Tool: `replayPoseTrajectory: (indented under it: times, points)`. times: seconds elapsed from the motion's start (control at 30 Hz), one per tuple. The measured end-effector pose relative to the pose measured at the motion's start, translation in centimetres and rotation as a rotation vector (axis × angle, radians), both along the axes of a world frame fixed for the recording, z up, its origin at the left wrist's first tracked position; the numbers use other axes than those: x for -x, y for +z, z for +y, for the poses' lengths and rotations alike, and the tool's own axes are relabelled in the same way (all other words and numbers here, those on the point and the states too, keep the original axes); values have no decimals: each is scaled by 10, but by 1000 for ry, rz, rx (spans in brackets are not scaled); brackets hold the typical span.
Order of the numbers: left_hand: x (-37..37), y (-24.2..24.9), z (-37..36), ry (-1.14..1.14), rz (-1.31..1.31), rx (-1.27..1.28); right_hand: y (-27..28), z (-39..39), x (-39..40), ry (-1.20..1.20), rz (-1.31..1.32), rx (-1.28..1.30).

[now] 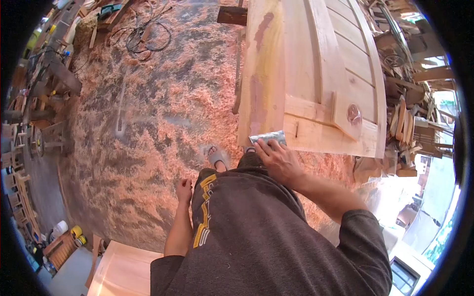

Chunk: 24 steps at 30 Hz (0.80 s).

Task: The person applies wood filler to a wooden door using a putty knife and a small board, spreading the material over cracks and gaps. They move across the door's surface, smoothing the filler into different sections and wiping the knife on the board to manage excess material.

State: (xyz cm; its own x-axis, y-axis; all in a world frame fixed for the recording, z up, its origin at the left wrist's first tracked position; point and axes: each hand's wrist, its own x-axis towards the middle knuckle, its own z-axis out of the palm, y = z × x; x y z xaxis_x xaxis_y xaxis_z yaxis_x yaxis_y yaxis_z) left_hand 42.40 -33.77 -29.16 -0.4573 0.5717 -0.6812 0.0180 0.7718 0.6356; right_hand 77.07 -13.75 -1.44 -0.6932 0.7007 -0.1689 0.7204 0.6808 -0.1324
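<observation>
My right hand [276,159] grips a flat metal putty scraper [268,137], its blade against the near end of a wooden door's edge board [274,89]. Smears of pinkish-brown putty [260,93] run lengthwise along that board. To the right, a small wooden board [344,116] lies on the door [335,74] with a lump of putty [354,114] on it. My left hand [183,190] hangs low at my side, fingers curled in, away from the door; nothing shows in it.
Wood shavings [163,108] cover the floor around my feet. A coiled cable [148,39] lies at the far left. Timber offcuts [402,121] are piled right of the door. Another pale wooden panel [123,271] stands behind me at lower left.
</observation>
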Motion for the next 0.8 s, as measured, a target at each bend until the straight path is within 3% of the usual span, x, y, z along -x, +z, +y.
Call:
replayPoseTrajectory:
  times: [0.53, 0.8]
  points:
    - [32, 17, 38, -189, 32, 54, -15, -44, -18, 56, 45, -113]
    - [59, -20, 36, -305, 140, -3, -8, -37, -17, -31, 24, -42]
